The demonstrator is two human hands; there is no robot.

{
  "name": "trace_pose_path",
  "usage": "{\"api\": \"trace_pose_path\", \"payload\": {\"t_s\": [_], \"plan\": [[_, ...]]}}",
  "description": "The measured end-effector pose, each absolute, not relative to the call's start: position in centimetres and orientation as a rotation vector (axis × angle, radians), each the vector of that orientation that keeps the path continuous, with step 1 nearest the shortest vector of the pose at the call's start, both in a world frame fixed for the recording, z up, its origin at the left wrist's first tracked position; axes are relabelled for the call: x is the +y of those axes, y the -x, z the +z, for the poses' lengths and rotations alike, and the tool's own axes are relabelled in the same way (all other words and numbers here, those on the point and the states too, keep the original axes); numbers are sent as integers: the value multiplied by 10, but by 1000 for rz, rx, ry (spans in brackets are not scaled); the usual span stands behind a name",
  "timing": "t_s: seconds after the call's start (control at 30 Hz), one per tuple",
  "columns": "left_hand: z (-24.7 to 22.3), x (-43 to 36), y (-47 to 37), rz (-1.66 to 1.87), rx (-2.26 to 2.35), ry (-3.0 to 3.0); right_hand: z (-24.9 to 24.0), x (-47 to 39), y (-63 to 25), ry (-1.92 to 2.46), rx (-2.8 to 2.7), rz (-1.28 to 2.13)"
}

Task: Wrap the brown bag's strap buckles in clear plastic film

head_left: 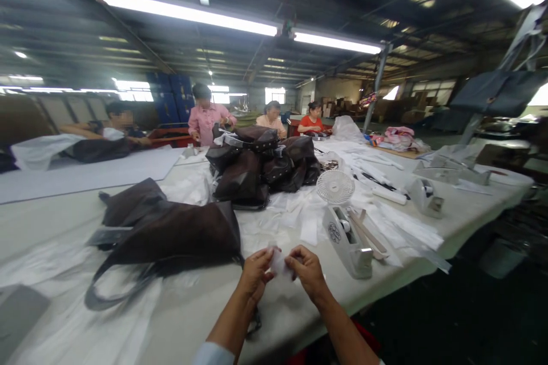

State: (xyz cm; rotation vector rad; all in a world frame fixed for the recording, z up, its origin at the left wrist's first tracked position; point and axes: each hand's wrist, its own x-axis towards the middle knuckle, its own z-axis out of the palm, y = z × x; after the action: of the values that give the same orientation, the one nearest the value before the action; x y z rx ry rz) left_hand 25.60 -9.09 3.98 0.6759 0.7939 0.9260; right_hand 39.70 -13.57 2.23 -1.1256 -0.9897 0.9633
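Observation:
Between my two hands is a small, thin whitish piece (279,263), held above the table's front part. My left hand (256,274) pinches its left side, and my right hand (306,271) pinches its right side with the fingertips. A dark brown bag (184,236) with a looped strap lies just left of my left hand. A dark strap end hangs below my left wrist. To the right of my right hand stands a white tape dispenser (349,242).
A pile of dark bags (257,174) sits mid-table, beside a round white fan (335,186). White sheets (310,222) and strips lie around them. A second dispenser (426,197) stands at the right. Several people are across the table. Its edge (411,274) slants along the right.

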Motion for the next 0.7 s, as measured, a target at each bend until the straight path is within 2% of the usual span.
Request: {"api": "trace_pose_path", "payload": {"t_s": [0.13,0.37,0.7], "plan": [[41,-72,-265,1088,807,-567,17,-123,-405,1159,-963,1001],[31,-51,-272,1163,911,-593,11,-109,-415,1175,-884,1077],[28,-59,-278,820,884,-908,16,-96,-424,1201,-939,991]]}}
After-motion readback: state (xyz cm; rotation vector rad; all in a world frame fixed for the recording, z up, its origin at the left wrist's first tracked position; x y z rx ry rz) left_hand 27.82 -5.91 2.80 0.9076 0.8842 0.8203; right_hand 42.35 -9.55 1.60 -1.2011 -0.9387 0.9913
